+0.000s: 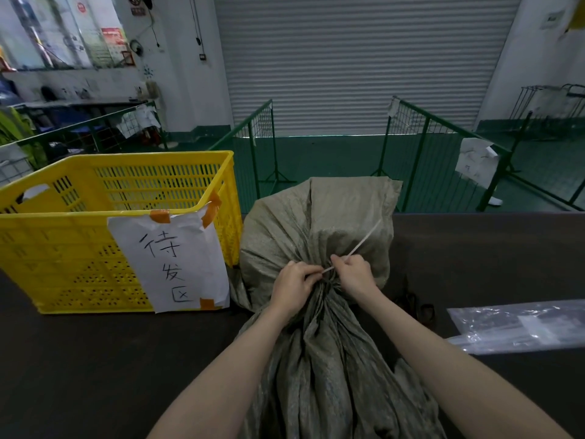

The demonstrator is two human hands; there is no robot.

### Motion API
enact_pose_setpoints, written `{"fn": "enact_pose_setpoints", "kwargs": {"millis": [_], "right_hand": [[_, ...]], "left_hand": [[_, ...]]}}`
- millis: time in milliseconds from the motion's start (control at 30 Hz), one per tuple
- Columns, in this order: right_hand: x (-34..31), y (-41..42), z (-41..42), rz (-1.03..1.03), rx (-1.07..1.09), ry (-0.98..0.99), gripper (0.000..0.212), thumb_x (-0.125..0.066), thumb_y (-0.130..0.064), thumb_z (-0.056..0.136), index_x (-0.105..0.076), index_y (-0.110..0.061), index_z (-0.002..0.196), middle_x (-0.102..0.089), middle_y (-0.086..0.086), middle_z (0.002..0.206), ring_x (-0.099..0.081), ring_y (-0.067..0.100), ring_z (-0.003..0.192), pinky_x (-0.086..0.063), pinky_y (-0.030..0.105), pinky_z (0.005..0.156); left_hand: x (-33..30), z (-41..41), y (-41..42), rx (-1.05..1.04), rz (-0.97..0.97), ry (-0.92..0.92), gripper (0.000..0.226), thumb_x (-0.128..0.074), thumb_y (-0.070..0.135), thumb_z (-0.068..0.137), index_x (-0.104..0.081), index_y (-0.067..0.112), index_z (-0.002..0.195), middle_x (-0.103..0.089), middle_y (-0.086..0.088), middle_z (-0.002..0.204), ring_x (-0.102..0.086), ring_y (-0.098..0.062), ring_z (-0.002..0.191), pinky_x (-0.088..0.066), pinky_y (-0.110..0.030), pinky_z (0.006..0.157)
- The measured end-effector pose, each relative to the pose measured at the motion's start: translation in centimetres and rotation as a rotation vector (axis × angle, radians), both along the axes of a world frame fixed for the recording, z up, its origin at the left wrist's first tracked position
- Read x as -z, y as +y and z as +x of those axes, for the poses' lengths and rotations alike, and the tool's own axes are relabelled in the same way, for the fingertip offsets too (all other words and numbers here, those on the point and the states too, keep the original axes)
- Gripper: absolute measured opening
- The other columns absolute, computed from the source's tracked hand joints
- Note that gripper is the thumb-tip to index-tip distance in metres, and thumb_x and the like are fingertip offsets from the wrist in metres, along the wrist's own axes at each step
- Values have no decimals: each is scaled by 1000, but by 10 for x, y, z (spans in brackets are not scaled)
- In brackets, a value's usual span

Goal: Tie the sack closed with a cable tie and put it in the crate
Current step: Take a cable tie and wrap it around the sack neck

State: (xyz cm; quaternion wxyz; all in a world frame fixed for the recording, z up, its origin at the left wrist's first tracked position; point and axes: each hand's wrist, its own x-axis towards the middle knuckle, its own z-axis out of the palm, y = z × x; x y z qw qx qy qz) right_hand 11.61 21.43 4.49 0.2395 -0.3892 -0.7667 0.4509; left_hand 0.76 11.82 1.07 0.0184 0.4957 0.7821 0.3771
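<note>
Right now your left hand (292,285) grips the gathered neck of the grey-green woven sack (316,236), fingers curled tight around the bunched fabric. Your right hand (354,274) pinches the thin white plastic cable tie (364,239) at that neck, its loose tail pointing up and away to the right. You have the sack lying on the dark tabletop (95,359), just beside the yellow slotted plastic crate (63,248), which carries a taped white paper sign (177,264). A clear plastic bag (519,327) lies to your right.
</note>
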Motion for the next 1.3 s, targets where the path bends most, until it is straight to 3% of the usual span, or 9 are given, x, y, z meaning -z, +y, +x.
{"fn": "enact_pose_setpoints", "kwargs": {"millis": [100,200,333,533,733,900,967,1067,1300], "right_hand": [[-3,0,3,44,14,21,47,-52,-26,94,-51,-2,54,-45,9,52,-47,22,62,-25,34,59],[-4,4,9,39,29,51,49,-52,-26,93,-54,11,62,-46,15,58,-47,22,61,-26,34,59],[-9,7,21,87,13,88,45,-53,-25,93,-46,-4,54,-36,10,52,-37,18,53,-29,34,60],[-12,4,30,146,-48,119,49,-53,-23,93,-38,-9,49,-33,5,48,-34,12,48,-29,33,59],[-13,-4,23,217,-64,155,55,-55,-20,93,-32,-14,44,-29,-2,43,-36,6,41,-28,17,48],[-7,-7,26,140,-72,157,49,-54,-23,93,-42,-5,50,-32,3,46,-32,8,41,-26,28,52],[-7,-8,28,133,-73,166,49,-54,-24,93,-43,-3,50,-33,6,47,-31,9,42,-27,31,53],[-6,-7,31,137,-60,175,49,-55,-24,93,-40,-7,49,-33,6,47,-30,10,43,-26,32,53],[-3,-8,37,156,-57,179,50,-54,-25,93,-39,-7,49,-32,7,48,-29,9,44,-25,33,53]], "left_hand": [[0,3,1,-6,3,-7,23,-58,28,91,-72,21,108,-72,-5,99,-57,-26,94,-45,-36,82],[1,6,4,6,11,-16,23,-59,28,91,-72,20,108,-71,-4,100,-57,-23,94,-45,-35,82],[3,14,3,26,59,-33,23,-62,27,89,-73,17,106,-72,-3,97,-58,-23,91,-46,-35,81],[14,20,-7,23,157,-2,21,-62,29,86,-74,19,100,-73,1,92,-56,-20,81,-47,-35,73],[20,11,-22,-6,189,-37,20,-62,27,86,-75,18,99,-73,5,94,-55,-17,80,-46,-34,73],[24,15,-28,-20,178,-93,20,-64,25,86,-75,16,100,-74,4,97,-57,-16,88,-44,-28,79],[23,17,-27,-21,184,-122,18,-66,21,86,-75,14,99,-74,2,97,-57,-15,87,-41,-19,79],[21,17,-26,-27,186,-171,16,-69,18,84,-76,13,97,-74,1,96,-59,-14,88,-37,-9,79],[18,19,-26,-33,160,-173,17,-70,16,82,-76,12,98,-74,-1,96,-59,-12,89,-35,-3,79]]}}
